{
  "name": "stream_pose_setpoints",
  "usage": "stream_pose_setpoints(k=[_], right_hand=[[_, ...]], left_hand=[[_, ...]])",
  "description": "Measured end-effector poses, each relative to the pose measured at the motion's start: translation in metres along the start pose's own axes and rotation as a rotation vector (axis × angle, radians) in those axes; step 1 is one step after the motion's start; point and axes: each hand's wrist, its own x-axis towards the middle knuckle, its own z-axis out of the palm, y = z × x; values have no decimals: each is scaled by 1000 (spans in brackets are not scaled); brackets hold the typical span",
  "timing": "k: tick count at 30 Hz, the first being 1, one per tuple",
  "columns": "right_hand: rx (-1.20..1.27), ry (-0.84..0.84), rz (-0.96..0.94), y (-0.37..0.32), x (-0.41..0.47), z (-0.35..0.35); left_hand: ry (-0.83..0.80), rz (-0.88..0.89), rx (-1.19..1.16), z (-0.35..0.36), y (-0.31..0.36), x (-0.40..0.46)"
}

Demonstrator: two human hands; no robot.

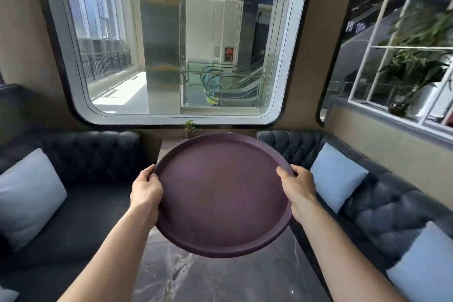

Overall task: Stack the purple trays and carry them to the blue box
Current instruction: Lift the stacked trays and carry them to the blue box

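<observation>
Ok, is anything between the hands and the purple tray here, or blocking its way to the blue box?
Nothing between them: the left hand and right hand already grip opposite rims of the round purple tray, held above the dark marble table. No blue box is in view, so the route cannot be judged.

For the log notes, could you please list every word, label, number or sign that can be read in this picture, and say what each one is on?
None can be read.
Pale characters on the dark glass of the right window: too blurred to read.
Red sign on the far wall beyond the middle window: too small to read.
Purple tray, held by the left hand and right hand: no visible markings.
</observation>
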Motion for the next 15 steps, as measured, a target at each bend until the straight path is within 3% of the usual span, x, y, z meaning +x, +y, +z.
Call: stream_pose_setpoints(k=[9, 15], right_hand=[[2, 316, 57, 33, -19, -163], [-11, 682, 130, 77, -75, -350]], left_hand=[[-354, -1, 22, 135, -1, -78], [-709, 53, 29, 257, -4, -236]])
